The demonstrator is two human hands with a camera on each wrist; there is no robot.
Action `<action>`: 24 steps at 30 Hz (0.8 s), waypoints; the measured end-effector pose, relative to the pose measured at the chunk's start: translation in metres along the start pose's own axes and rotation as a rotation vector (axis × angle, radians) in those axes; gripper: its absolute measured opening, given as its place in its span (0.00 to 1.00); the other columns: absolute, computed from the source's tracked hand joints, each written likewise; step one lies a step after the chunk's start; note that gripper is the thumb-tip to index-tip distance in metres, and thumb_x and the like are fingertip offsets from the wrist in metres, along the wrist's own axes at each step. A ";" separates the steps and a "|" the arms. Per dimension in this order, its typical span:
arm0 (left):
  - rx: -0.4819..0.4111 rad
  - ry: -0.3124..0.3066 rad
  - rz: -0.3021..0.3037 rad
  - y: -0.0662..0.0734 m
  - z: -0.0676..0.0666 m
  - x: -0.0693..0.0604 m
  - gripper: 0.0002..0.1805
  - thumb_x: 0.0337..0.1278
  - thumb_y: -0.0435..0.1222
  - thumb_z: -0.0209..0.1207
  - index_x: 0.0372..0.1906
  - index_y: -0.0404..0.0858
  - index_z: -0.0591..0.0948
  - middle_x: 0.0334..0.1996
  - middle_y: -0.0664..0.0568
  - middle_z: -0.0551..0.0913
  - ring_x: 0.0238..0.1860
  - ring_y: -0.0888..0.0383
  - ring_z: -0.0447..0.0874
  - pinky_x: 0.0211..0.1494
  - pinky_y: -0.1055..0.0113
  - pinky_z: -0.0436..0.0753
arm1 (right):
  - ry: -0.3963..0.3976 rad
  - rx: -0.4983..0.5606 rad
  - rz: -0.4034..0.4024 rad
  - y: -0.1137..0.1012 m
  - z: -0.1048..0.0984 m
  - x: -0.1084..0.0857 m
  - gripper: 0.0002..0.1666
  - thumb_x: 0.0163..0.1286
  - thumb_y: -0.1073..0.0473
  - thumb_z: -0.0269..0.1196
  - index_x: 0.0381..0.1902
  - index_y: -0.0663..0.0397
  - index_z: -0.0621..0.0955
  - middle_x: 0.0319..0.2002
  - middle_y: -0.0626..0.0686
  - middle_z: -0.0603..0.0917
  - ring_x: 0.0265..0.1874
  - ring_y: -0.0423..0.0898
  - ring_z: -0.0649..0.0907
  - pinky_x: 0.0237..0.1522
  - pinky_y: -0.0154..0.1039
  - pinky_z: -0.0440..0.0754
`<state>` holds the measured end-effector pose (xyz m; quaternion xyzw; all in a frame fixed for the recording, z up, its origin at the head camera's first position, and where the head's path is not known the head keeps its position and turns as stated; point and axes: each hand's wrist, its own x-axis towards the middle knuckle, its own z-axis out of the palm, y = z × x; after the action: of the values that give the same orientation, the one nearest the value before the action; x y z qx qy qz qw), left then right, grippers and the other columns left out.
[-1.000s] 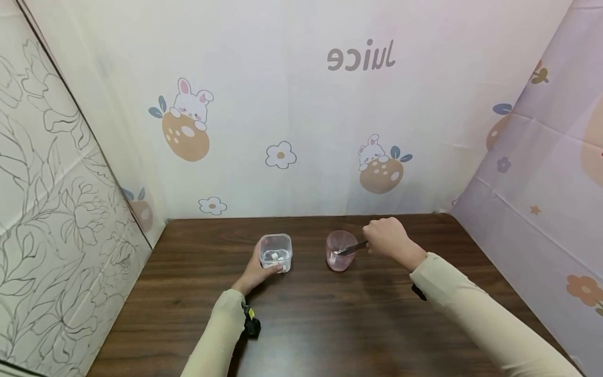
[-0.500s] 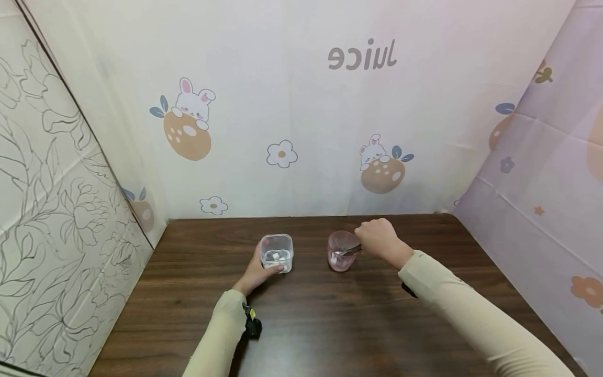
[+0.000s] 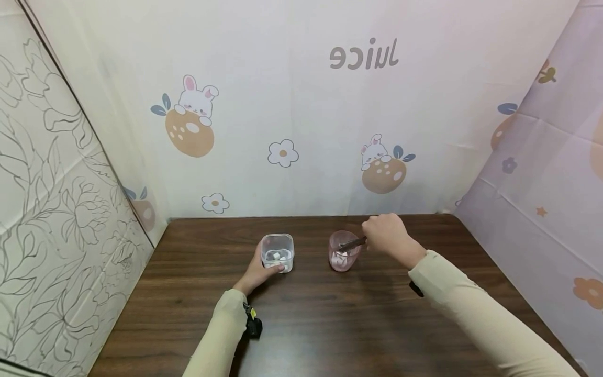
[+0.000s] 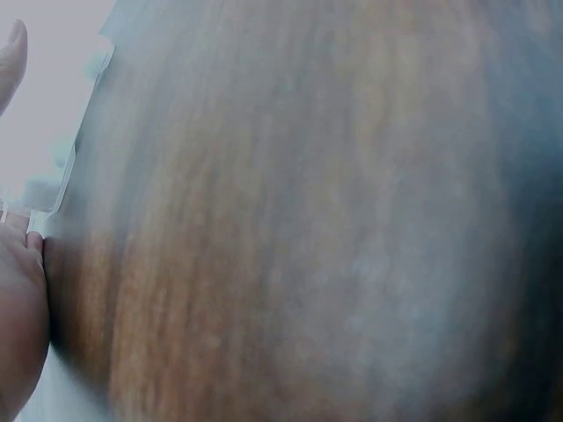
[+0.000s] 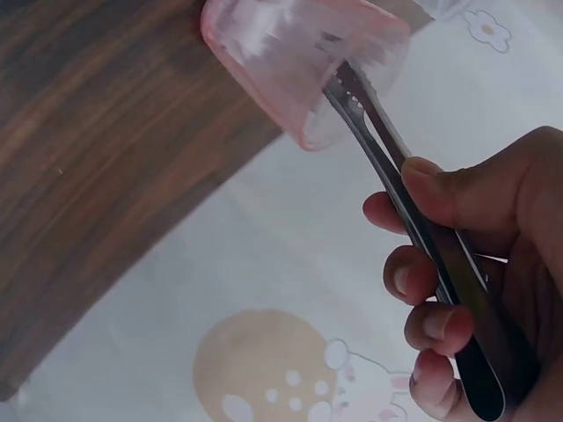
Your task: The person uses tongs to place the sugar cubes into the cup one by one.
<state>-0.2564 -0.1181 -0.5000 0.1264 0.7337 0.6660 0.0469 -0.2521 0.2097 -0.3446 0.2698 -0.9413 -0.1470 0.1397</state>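
My left hand [image 3: 254,273] grips a clear square plastic container [image 3: 285,245] by its left side, thumb across the front. Several small white cubes [image 3: 277,256] lie in it. In the left wrist view only the blurred edge of the container [image 4: 66,132] and part of the hand show. My right hand [image 3: 387,234] holds metal tongs [image 5: 459,272], thumb on one arm and fingers curled round the other. The tong tips reach into a translucent pink cup [image 3: 333,242], with white pieces [image 3: 340,258] inside. Whether the tips pinch a piece is hard to tell.
The cup and container stand some way apart on a dark wooden table [image 3: 301,314]. Behind rises a printed fabric wall [image 3: 245,104], and more fabric panels close off both sides. Black wrist cameras [image 3: 253,327] are strapped to both arms.
My right hand first moved left toward the cup, then back right and slightly up. The tong tips sit higher in the cup now, and more white shows inside. The left hand stays put.
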 end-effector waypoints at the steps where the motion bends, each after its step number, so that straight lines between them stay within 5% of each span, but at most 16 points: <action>1: 0.002 -0.001 -0.002 0.000 0.000 0.000 0.53 0.47 0.25 0.67 0.73 0.30 0.46 0.68 0.28 0.55 0.64 0.34 0.57 0.65 0.43 0.57 | 0.012 0.002 0.003 0.000 -0.003 0.000 0.20 0.42 0.56 0.75 0.10 0.49 0.73 0.11 0.46 0.70 0.10 0.42 0.66 0.11 0.42 0.69; 13: 0.003 -0.006 0.015 -0.004 -0.001 0.002 0.52 0.46 0.24 0.67 0.72 0.28 0.46 0.67 0.28 0.56 0.63 0.33 0.58 0.65 0.43 0.57 | 0.146 0.017 0.007 -0.007 -0.027 0.009 0.24 0.43 0.60 0.73 0.06 0.48 0.68 0.09 0.46 0.64 0.09 0.43 0.64 0.09 0.44 0.68; 24: -0.004 -0.004 0.015 -0.003 0.000 0.002 0.52 0.46 0.24 0.67 0.72 0.27 0.46 0.68 0.27 0.54 0.64 0.33 0.57 0.66 0.43 0.56 | 0.263 0.030 -0.053 -0.023 -0.025 0.021 0.27 0.43 0.67 0.63 0.05 0.45 0.56 0.10 0.43 0.53 0.13 0.41 0.54 0.08 0.40 0.60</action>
<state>-0.2587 -0.1182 -0.5025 0.1332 0.7313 0.6675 0.0434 -0.2501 0.1738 -0.3261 0.3136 -0.9096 -0.0998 0.2538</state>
